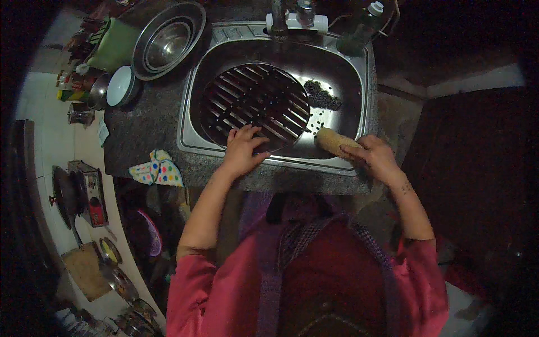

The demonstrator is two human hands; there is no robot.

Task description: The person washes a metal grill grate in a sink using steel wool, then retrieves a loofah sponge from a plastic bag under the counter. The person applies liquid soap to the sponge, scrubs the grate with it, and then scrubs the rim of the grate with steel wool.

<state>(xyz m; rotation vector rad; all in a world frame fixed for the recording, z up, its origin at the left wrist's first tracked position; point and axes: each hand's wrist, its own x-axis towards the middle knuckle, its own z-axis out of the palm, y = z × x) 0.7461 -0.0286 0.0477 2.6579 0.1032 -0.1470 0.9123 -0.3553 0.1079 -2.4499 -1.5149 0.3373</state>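
Observation:
Across the near right corner of the sink (184,120), my right hand (372,156) grips one end of a tan dried loofah (334,142). Its other end points down toward the sink floor, where small black seeds lie scattered. Beyond them is a dark heap (323,96), seemingly of the same seeds. On the left side of the basin sits a round dark piece with bright slats (257,107), a rack or tray by its look, with seeds on it. My left hand (244,147) lies over its near edge, fingers apart, holding nothing I can see.
The faucet (278,25) stands behind the basin, a green bottle (356,36) at its back right corner. Nested metal bowls (168,44) and a light bowl (120,86) are on the left. A dotted cloth (156,169) hangs at the counter's front edge.

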